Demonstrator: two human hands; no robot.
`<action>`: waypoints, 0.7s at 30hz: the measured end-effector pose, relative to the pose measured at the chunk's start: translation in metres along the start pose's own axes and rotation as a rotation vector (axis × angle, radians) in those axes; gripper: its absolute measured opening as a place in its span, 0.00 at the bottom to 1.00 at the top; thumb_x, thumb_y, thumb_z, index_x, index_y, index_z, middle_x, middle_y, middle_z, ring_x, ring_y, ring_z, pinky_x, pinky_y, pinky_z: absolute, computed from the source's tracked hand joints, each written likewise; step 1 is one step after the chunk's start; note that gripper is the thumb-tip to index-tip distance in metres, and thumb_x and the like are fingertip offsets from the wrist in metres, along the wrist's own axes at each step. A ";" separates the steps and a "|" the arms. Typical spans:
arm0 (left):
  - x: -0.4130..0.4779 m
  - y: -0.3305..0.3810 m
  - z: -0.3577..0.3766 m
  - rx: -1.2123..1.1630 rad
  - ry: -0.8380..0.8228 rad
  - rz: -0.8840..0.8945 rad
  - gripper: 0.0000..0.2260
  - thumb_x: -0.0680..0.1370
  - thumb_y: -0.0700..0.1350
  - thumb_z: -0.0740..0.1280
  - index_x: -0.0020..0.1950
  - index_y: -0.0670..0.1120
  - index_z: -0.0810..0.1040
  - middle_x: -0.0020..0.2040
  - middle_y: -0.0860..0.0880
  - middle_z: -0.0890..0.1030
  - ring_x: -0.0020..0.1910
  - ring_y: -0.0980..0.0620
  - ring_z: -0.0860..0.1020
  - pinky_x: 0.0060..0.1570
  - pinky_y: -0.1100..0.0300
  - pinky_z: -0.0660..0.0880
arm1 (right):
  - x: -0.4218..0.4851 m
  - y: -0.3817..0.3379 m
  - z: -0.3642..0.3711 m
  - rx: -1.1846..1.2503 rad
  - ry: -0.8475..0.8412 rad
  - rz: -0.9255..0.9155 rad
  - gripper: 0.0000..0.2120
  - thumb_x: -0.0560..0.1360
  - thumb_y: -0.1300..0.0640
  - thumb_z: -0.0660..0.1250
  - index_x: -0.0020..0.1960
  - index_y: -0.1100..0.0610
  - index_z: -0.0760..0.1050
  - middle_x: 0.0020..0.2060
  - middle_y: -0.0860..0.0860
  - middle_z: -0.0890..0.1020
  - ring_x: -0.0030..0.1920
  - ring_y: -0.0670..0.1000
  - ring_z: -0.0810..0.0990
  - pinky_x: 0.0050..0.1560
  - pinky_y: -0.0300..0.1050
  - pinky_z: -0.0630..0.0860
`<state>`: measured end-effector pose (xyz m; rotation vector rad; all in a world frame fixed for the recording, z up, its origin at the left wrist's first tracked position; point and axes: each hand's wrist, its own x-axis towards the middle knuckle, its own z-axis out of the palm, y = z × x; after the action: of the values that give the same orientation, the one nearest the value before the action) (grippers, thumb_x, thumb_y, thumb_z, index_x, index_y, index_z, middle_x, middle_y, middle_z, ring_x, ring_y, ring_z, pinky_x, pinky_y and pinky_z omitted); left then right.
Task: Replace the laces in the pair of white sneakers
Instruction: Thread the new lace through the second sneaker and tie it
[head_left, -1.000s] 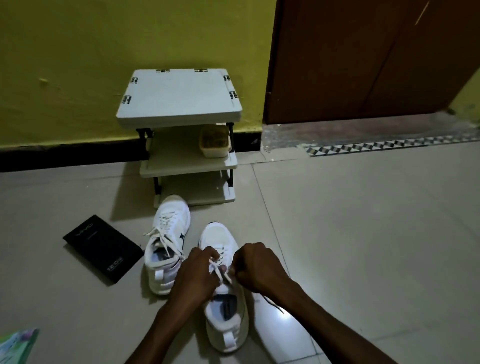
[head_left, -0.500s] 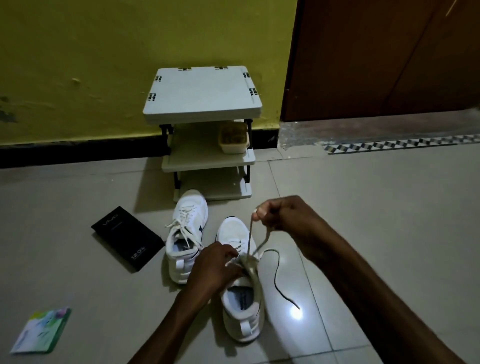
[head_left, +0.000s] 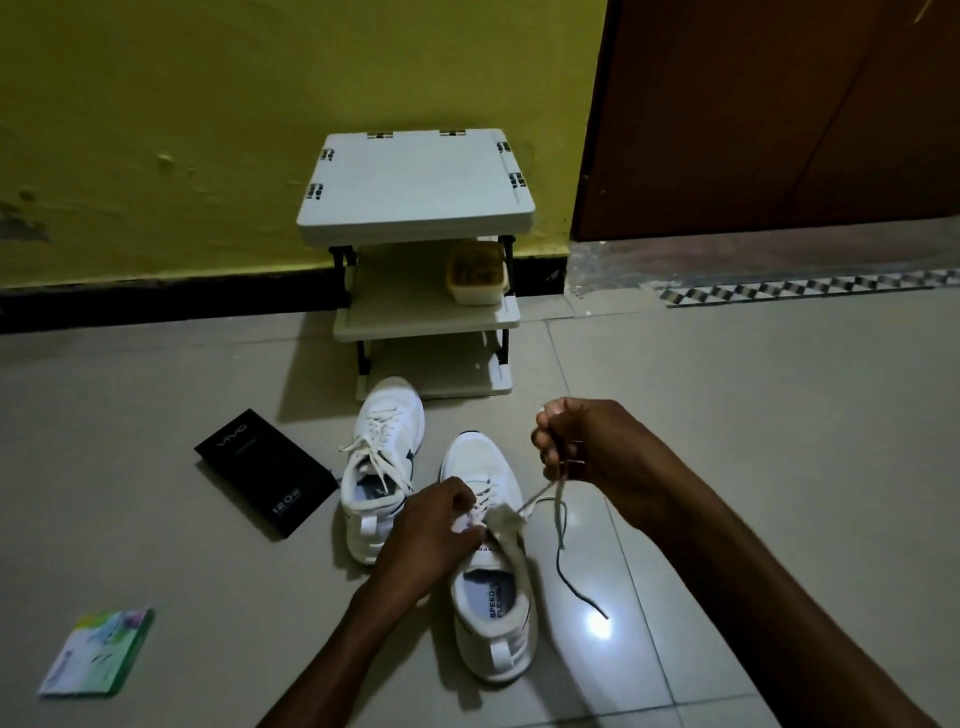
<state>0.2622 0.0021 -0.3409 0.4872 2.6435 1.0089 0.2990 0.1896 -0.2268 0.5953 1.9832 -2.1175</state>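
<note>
**White lace coming loose on 1 of 2 sneakers**

Work looks early. The near sneaker (head_left: 491, 577) lies on the tiled floor (head_left: 753, 467) between the forearms, toe pointing away. The left hand (head_left: 431, 535) pinches it at the tongue and top eyelets with curled fingers. The right hand (head_left: 587, 447), raised to the side, grips the lace (head_left: 540, 496), which runs taut back to the shoe; its free end trails down to the floor. Lower rows are crossed, so the unthreading seems unfinished. The far sneaker (head_left: 382, 467), just beside it, is fully laced with loose ends. Whether those are old or new laces I cannot tell.

A lidded tub (head_left: 475, 275) sits on the middle of 3 tiers of the small rack (head_left: 415, 182); it holds something brownish and unclear. The black box (head_left: 265, 473) is closed. A green-and-white packet (head_left: 96, 652) lies flat, contents hidden.
</note>
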 end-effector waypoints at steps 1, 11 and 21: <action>0.000 -0.001 -0.001 -0.021 0.000 -0.002 0.10 0.73 0.46 0.74 0.51 0.49 0.77 0.50 0.54 0.79 0.48 0.57 0.78 0.46 0.64 0.73 | 0.000 0.005 -0.004 -0.122 0.026 0.032 0.11 0.78 0.60 0.59 0.40 0.58 0.76 0.32 0.54 0.79 0.30 0.50 0.74 0.37 0.45 0.75; 0.000 -0.002 0.005 -0.027 0.017 0.011 0.08 0.72 0.45 0.73 0.46 0.52 0.77 0.47 0.54 0.78 0.46 0.58 0.76 0.48 0.62 0.74 | 0.014 0.103 -0.012 -1.445 -0.027 0.238 0.12 0.76 0.53 0.65 0.55 0.59 0.75 0.54 0.56 0.79 0.55 0.56 0.80 0.46 0.43 0.74; 0.003 0.003 0.000 -0.083 0.011 -0.052 0.06 0.73 0.44 0.72 0.46 0.53 0.78 0.48 0.55 0.80 0.47 0.56 0.79 0.50 0.59 0.75 | 0.051 0.104 0.017 -1.323 -0.039 -0.315 0.09 0.75 0.55 0.63 0.51 0.59 0.75 0.50 0.56 0.78 0.52 0.57 0.76 0.45 0.47 0.73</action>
<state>0.2597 0.0054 -0.3392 0.3942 2.5976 1.1029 0.2910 0.1703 -0.3422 -0.0277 2.9006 -0.4800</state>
